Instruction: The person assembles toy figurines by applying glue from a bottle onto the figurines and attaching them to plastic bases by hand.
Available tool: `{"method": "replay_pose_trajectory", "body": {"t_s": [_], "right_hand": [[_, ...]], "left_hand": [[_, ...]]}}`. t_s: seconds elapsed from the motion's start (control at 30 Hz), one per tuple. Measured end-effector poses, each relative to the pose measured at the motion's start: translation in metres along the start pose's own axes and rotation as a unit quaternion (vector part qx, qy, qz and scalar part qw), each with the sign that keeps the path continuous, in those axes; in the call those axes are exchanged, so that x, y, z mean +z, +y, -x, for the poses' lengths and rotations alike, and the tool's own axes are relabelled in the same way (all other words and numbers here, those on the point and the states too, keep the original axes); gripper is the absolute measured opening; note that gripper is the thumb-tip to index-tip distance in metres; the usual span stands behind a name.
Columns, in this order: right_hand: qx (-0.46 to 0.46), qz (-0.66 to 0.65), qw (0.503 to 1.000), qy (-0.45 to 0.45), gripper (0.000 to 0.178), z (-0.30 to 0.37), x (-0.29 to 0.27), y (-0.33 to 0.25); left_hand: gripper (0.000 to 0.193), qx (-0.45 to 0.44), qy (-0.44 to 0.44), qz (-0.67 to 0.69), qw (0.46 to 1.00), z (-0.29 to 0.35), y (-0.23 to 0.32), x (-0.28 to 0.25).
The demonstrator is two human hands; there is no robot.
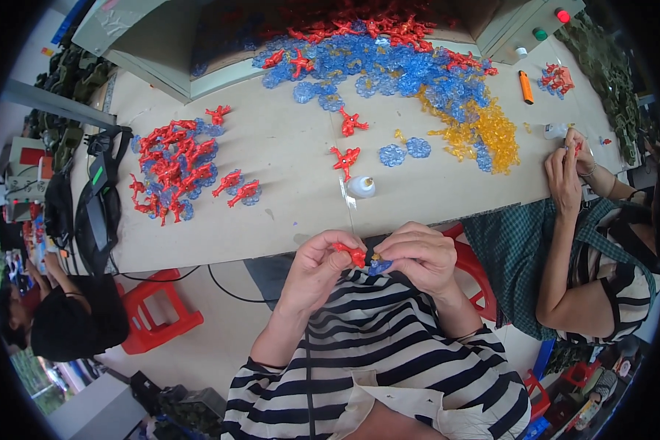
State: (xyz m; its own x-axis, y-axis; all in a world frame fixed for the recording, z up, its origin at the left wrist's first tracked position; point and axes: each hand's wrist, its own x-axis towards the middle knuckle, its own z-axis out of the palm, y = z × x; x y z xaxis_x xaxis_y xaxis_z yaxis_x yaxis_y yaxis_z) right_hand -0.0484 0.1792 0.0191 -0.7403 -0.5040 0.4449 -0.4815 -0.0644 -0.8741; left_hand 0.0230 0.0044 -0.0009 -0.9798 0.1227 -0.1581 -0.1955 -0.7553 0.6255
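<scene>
My left hand (pixel 315 268) pinches a small red plastic star-shaped piece (pixel 353 254) close to my chest. My right hand (pixel 418 254) holds a blue translucent flower-shaped piece (pixel 379 266) right beside it; the two pieces touch between my fingertips. Both hands hover just below the near edge of the beige table (pixel 286 205). On the table ahead lie two loose red pieces (pixel 345 159) and two blue discs (pixel 405 152).
A pile of joined red-and-blue pieces (pixel 172 165) lies at left. A big heap of blue, red and yellow pieces (pixel 411 70) fills the back. A small white bottle (pixel 361 187) stands near the edge. Another person's hands (pixel 568 165) work at right; a red stool (pixel 158 308) stands below.
</scene>
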Motion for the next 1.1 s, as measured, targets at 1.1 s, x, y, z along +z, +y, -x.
{"method": "replay_pose_trajectory", "body": {"t_s": [1.1], "right_hand": [[0.175, -0.191, 0.964, 0.054, 0.020, 0.021, 0.017, -0.001]], "left_hand": [[0.016, 0.262, -0.006, -0.342, 0.902, -0.009, -0.001, 0.005]]}}
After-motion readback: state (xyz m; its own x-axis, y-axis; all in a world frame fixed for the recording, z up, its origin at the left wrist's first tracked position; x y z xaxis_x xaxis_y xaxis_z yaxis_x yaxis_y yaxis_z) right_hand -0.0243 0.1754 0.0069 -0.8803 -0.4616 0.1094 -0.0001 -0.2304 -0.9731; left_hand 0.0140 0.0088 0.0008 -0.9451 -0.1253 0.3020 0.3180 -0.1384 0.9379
